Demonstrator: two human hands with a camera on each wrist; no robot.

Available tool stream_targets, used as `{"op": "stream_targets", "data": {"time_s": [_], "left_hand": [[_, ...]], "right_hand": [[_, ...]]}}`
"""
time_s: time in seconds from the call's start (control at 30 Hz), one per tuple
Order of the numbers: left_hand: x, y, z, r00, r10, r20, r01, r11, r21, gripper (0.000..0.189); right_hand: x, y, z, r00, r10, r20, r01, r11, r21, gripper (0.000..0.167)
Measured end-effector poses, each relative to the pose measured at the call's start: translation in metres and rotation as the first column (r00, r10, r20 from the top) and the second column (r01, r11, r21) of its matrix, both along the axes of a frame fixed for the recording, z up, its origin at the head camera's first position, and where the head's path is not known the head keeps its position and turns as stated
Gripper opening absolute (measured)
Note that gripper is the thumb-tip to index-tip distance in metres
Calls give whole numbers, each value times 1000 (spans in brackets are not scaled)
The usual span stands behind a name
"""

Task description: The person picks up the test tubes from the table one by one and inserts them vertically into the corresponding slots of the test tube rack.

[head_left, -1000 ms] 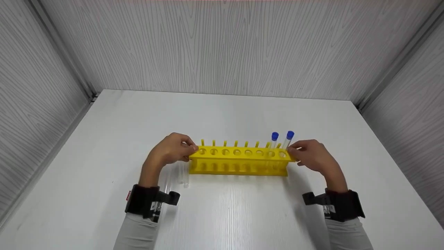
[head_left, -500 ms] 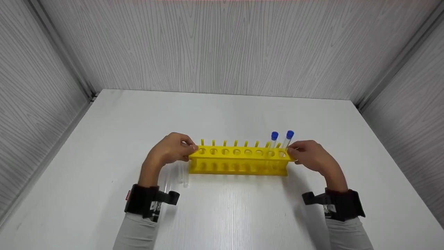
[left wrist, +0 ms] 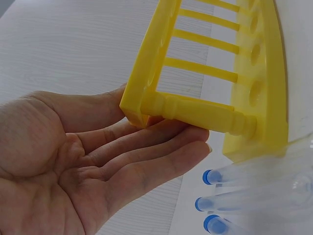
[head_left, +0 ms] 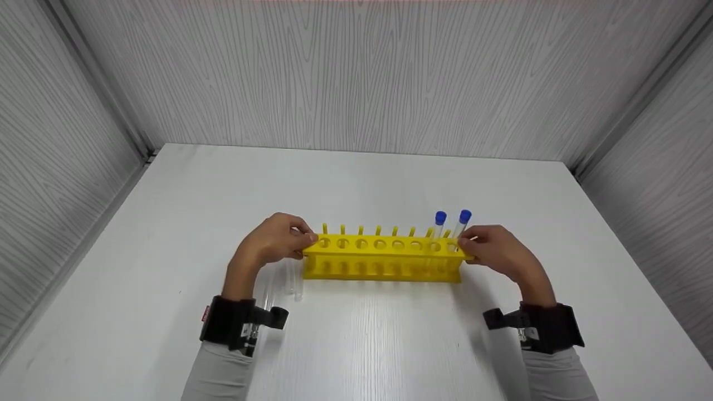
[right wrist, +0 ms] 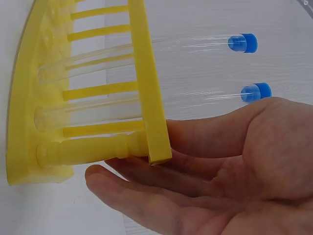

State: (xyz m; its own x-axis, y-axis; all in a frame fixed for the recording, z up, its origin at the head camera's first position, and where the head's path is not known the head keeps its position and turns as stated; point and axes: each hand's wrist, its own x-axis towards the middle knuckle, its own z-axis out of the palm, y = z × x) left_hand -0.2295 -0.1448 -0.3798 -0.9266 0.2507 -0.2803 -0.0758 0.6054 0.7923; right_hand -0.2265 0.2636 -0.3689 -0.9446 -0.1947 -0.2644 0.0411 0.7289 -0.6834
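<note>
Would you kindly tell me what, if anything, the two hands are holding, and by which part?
The yellow test-tube rack: the left hand pinches one end of its top plate, and the right hand pinches the other.

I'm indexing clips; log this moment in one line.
left hand: holds yellow rack | right hand: holds yellow rack | racked tubes: two | loose tubes: three, left of rack

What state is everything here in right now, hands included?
Yellow test tube rack: upright, six of its eight holes empty.
Two racked test tubes: blue-capped, in the two rightmost holes.
Three loose test tubes: blue-capped, lying beside the rack's left end.
Left grip: holding the rack's left end.
Right grip: holding its right end.
</note>
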Motion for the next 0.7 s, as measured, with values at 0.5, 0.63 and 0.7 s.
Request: {"op": "stream_targets", "data": {"time_s": [0.5, 0.63, 0.7], "left_hand": [[1, 0, 3, 1000, -3, 9, 3, 1000, -18, 31], [1, 1, 2, 1000, -2, 15, 2, 1000, -8, 31], [1, 1, 2, 1000, 5, 17, -5, 1000, -8, 31]], "right_hand": [[-1, 1, -2, 1000, 4, 6, -4, 1000, 2, 38], [-1, 1, -1, 1000, 14, 1, -14, 1000, -9, 39], [0, 1, -1, 1000, 18, -8, -18, 1000, -10, 38]]}}
